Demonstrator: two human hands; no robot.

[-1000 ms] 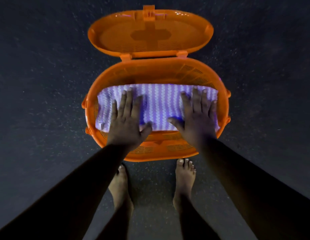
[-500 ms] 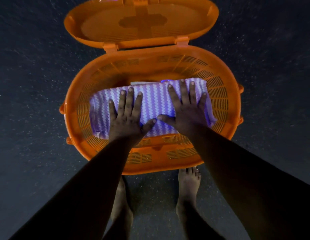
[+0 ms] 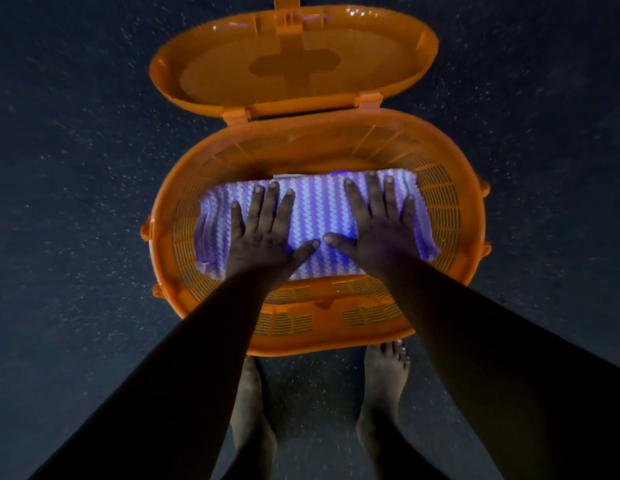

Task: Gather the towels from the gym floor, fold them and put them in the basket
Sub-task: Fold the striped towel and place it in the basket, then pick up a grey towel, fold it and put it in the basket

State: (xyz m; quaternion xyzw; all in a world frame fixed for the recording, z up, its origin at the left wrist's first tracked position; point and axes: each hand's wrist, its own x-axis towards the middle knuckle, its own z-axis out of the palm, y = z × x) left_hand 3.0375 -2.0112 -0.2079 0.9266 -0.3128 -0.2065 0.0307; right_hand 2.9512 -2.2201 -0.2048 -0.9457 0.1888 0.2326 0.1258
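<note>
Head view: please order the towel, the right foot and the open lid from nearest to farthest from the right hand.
1. Towel: directly under the right hand, touching it.
2. Right foot: on the floor, in front of the basket.
3. Open lid: behind the basket, beyond the hinges.

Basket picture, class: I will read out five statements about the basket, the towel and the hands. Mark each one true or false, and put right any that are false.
1. The basket has its lid open. True.
2. The towel lies on the floor beside the basket. False: it lies folded inside the basket.
3. Both hands rest flat on the towel with fingers straight. True: the left hand and the right hand lie side by side on it.
4. The right hand grips the basket's rim. False: it rests on the towel.
5. The towel is plain orange. False: it has a purple and white zigzag pattern.
</note>
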